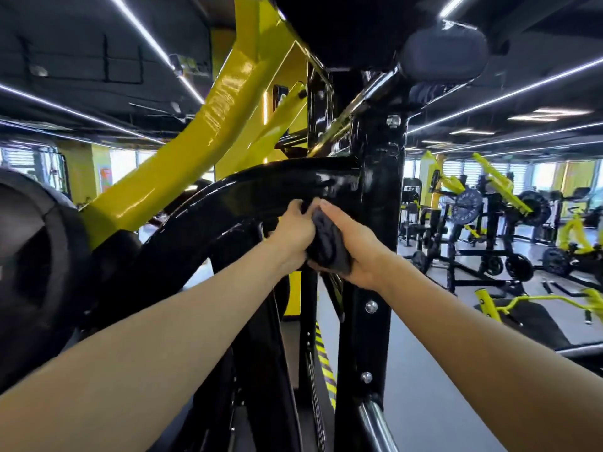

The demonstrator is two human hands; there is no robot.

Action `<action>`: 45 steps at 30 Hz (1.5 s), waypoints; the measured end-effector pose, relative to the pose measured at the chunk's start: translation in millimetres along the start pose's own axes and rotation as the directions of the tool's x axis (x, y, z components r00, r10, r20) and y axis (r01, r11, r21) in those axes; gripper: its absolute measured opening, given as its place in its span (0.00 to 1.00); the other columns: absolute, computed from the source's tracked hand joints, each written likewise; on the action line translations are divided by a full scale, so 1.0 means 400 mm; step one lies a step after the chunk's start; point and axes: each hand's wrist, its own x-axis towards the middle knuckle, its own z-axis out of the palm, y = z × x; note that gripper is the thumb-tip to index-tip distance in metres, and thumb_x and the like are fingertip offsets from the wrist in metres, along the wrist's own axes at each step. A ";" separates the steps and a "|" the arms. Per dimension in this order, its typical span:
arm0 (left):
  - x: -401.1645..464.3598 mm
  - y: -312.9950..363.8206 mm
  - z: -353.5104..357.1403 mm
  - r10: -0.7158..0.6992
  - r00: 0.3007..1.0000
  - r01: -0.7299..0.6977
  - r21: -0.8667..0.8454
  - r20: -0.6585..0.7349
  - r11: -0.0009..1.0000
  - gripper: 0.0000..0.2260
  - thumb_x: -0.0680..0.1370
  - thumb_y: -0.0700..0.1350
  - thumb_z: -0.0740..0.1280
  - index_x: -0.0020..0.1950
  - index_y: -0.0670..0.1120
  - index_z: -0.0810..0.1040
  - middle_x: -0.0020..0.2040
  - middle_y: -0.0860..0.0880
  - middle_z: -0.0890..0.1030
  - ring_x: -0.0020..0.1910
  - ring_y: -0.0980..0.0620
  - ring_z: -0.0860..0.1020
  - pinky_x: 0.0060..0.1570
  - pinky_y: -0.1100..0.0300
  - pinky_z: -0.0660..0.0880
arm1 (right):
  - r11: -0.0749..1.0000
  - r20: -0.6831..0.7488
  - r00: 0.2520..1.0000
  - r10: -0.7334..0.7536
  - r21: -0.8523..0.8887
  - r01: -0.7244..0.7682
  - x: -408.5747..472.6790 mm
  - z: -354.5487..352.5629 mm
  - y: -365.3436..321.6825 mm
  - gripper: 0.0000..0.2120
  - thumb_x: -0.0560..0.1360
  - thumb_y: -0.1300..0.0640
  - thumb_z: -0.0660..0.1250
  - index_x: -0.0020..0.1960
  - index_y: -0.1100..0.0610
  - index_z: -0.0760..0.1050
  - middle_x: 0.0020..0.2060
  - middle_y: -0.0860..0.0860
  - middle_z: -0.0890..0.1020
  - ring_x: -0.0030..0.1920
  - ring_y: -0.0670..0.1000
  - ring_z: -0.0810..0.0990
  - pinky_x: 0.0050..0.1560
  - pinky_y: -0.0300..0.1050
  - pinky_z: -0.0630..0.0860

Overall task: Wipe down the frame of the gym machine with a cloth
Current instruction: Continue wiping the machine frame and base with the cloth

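Both hands are up at the machine, meeting right in the middle of the shot. The left hand (295, 228) and the right hand (350, 243) are bunched around one dark grey cloth (328, 244), fingers curled into it from either side, so neither hand is free. The cloth sits just below the curved black beam (261, 181) of the frame, right where that beam meets the black upright post (380, 197). It may be touching the underside of the beam, but the fingers hide the contact.

Here's what matters: the beam's long axis sweeps from the post down and away to the left, along the line of the left arm, while the post runs straight up and down just right of the hands. Both surfaces are within easy reach; the left hand is nearer the beam, the right nearer the post.

The frame is glossy black paint, bright reflections all over, bolts (371, 306) showing down the post, and a yellow arm (202, 141) slanting up behind.
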 end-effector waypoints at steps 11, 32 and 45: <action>0.012 0.063 -0.035 0.442 0.887 -0.445 0.500 0.132 0.743 0.18 0.78 0.42 0.66 0.66 0.46 0.69 0.62 0.49 0.69 0.57 0.56 0.70 0.54 0.68 0.66 | 0.412 -0.159 0.640 -0.752 -0.871 0.267 0.061 -0.067 -0.094 0.20 0.76 0.59 0.66 0.67 0.58 0.68 0.59 0.54 0.75 0.59 0.53 0.74 0.57 0.43 0.69; 0.078 -0.023 -0.101 0.621 0.718 -0.450 0.890 0.315 0.069 0.22 0.75 0.43 0.68 0.68 0.44 0.69 0.64 0.47 0.68 0.61 0.48 0.69 0.61 0.57 0.68 | 0.218 -0.227 0.611 -0.758 -0.972 -0.092 0.117 -0.103 -0.083 0.10 0.79 0.53 0.62 0.55 0.58 0.75 0.53 0.53 0.71 0.40 0.53 0.71 0.41 0.47 0.68; 0.070 0.001 -0.121 0.633 0.691 -0.417 0.908 0.349 -0.046 0.21 0.74 0.42 0.68 0.67 0.43 0.71 0.63 0.45 0.70 0.63 0.46 0.70 0.67 0.54 0.63 | -0.186 0.255 0.439 -0.862 -0.963 0.193 0.189 -0.126 -0.068 0.16 0.78 0.57 0.62 0.65 0.57 0.74 0.65 0.55 0.74 0.69 0.59 0.65 0.72 0.58 0.60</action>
